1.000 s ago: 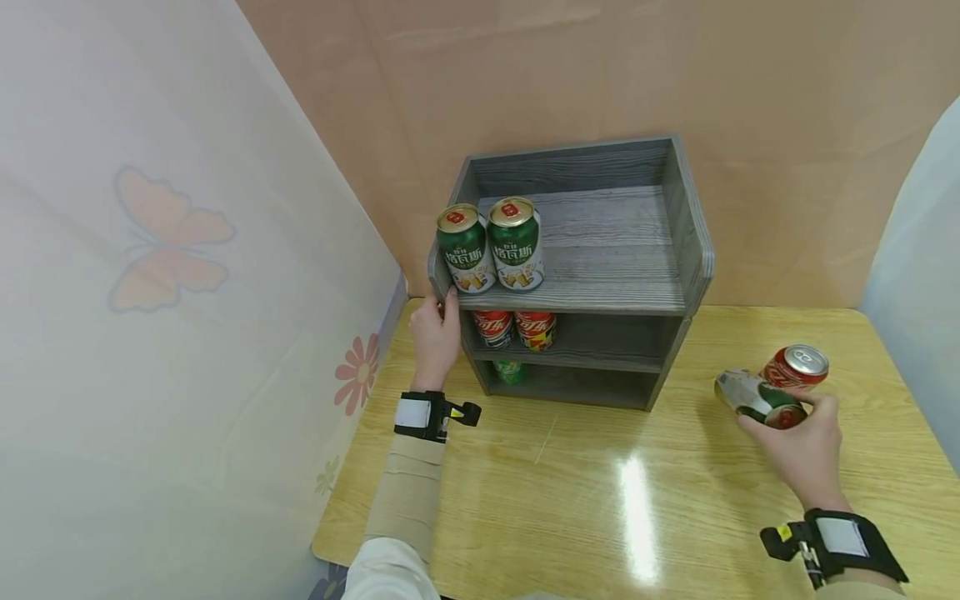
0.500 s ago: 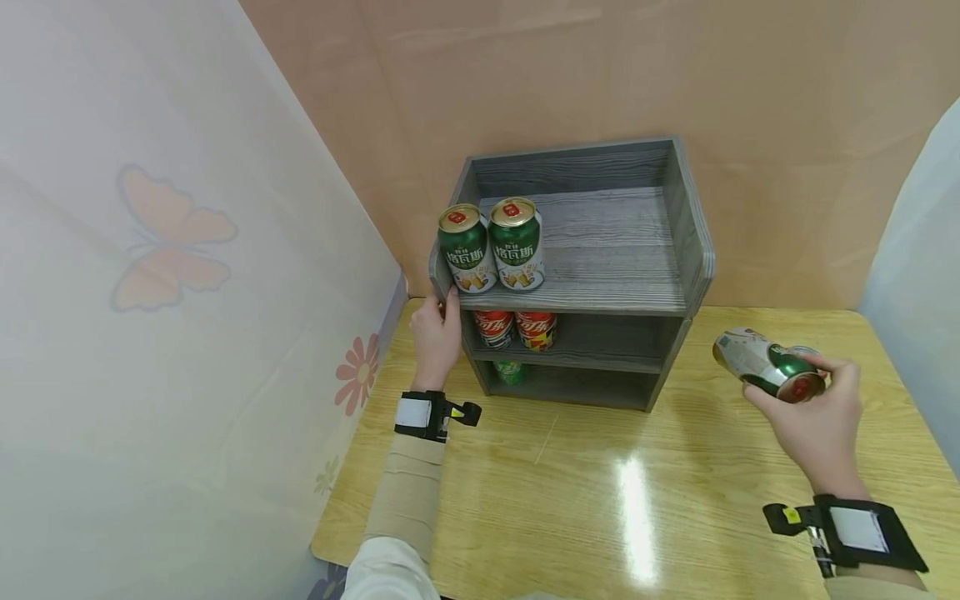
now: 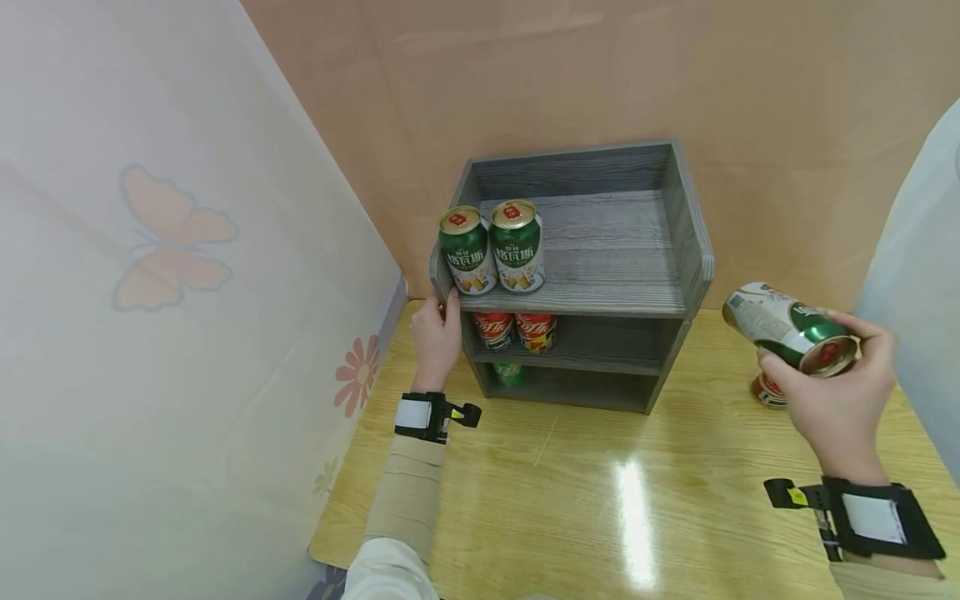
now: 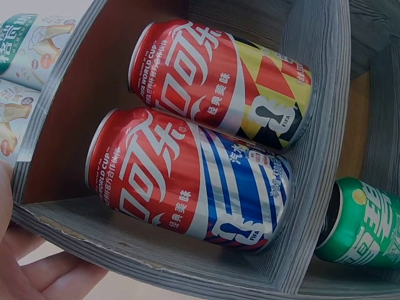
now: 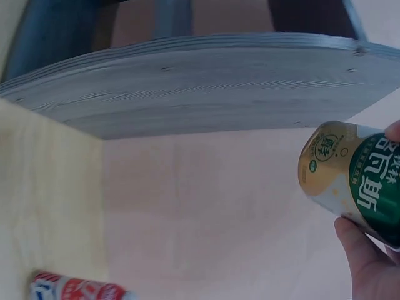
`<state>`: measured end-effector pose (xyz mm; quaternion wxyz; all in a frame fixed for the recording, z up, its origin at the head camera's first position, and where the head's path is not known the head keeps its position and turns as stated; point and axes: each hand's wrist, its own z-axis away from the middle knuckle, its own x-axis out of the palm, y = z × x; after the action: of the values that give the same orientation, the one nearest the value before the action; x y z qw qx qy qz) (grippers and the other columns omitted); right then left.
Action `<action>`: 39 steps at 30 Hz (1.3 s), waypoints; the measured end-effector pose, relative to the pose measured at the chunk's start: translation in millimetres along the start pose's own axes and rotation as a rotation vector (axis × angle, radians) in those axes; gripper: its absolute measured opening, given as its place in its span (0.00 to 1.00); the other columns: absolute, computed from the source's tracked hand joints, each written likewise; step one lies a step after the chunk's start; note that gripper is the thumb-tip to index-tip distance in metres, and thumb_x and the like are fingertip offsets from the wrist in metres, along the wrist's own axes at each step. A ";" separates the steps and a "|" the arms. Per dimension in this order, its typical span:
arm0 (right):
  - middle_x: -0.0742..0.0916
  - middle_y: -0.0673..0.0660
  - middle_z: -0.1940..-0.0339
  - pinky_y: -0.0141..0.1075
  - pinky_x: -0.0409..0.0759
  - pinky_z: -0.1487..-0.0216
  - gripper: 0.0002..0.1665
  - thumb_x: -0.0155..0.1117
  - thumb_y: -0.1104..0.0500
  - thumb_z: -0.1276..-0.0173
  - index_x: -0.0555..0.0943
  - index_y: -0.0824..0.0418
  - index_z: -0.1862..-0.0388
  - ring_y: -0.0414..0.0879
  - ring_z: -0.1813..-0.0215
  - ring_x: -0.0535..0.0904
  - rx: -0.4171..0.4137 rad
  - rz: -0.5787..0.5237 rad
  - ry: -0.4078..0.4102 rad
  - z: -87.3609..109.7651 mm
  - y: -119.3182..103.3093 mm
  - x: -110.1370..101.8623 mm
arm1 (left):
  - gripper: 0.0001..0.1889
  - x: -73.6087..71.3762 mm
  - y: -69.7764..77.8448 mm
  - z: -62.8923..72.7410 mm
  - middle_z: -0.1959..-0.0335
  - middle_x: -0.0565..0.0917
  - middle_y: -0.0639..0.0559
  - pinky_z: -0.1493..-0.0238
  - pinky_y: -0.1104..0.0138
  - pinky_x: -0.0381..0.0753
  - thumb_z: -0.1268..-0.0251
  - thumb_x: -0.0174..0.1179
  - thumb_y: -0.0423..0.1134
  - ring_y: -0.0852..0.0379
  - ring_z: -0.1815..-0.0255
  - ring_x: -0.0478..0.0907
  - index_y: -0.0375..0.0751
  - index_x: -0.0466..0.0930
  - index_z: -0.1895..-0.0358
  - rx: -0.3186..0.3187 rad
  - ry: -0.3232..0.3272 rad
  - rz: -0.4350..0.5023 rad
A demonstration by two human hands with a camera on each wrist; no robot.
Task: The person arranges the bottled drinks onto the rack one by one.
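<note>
My right hand [image 3: 843, 400] grips a green and white drink can [image 3: 797, 329], tilted on its side above the table, right of the grey shelf [image 3: 622, 250]. In the right wrist view the thumb and a finger pinch the held can [image 5: 356, 178]. My left hand [image 3: 437, 337] holds the left side edge of the shelf; some of its fingers [image 4: 59, 275] show around the panel in the left wrist view. Two green and white cans [image 3: 492, 248] stand on the top shelf at the left. Below them are two red cola cans [image 4: 181, 175], and a green can [image 4: 365, 222] on the bottom level.
A red can [image 3: 768, 390] stands on the wooden table [image 3: 570, 500], partly hidden behind my right hand. A white sheet [image 3: 172, 400] with printed butterflies and flowers borders the left side. Behind the shelf is a tan backdrop [image 3: 570, 75].
My right hand has lifted the green and white can from beside the red can, moving it up and slightly right. The left hand stays on the shelf's side.
</note>
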<state>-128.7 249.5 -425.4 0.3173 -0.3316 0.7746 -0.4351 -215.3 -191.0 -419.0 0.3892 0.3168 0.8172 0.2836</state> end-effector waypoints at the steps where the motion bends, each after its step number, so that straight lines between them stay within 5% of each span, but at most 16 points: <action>1: 0.75 0.50 0.38 0.20 0.75 0.58 0.48 0.72 0.78 0.53 0.68 0.63 0.31 0.41 0.48 0.76 -0.018 -0.014 0.009 -1.4 -3.3 0.6 | 0.18 0.1 0.0 0.0 0.84 0.69 0.50 0.81 0.61 0.62 0.20 0.52 0.43 0.53 0.84 0.66 0.35 0.76 0.70 0.000 0.000 -0.003; 11: 0.76 0.53 0.38 0.24 0.76 0.54 0.47 0.71 0.79 0.53 0.70 0.63 0.32 0.44 0.45 0.76 -0.095 -0.065 0.076 -11.9 -34.2 7.2 | 0.18 -0.5 1.6 1.1 0.84 0.68 0.49 0.80 0.61 0.62 0.20 0.52 0.43 0.52 0.84 0.66 0.35 0.76 0.69 -0.016 -0.012 -0.009; 18: 0.76 0.57 0.38 0.27 0.75 0.53 0.44 0.72 0.77 0.54 0.73 0.65 0.34 0.47 0.45 0.77 -0.243 -0.178 0.089 -18.0 -48.1 9.8 | 0.18 -0.5 1.3 1.0 0.84 0.67 0.51 0.81 0.61 0.62 0.20 0.52 0.44 0.53 0.84 0.65 0.36 0.75 0.69 -0.012 -0.009 -0.008; 30: 0.80 0.64 0.45 0.29 0.74 0.57 0.41 0.74 0.78 0.60 0.75 0.72 0.41 0.51 0.51 0.78 -0.296 -0.401 0.137 -28.7 -94.2 20.5 | 0.18 -0.5 2.7 1.3 0.84 0.68 0.51 0.80 0.61 0.62 0.20 0.52 0.44 0.53 0.84 0.65 0.36 0.76 0.69 -0.019 -0.009 -0.010; 39: 0.79 0.65 0.45 0.27 0.72 0.61 0.41 0.75 0.78 0.62 0.76 0.74 0.42 0.49 0.55 0.76 -0.330 -0.444 0.109 -29.6 -123.1 32.6 | 0.18 -1.8 3.7 1.9 0.84 0.67 0.51 0.81 0.61 0.62 0.19 0.52 0.44 0.56 0.85 0.64 0.36 0.77 0.68 -0.015 -0.011 0.016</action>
<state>-141.4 188.0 -310.6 0.1138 -0.5162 0.7594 -0.3794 -211.7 -189.5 -416.6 0.3935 0.3219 0.8104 0.2910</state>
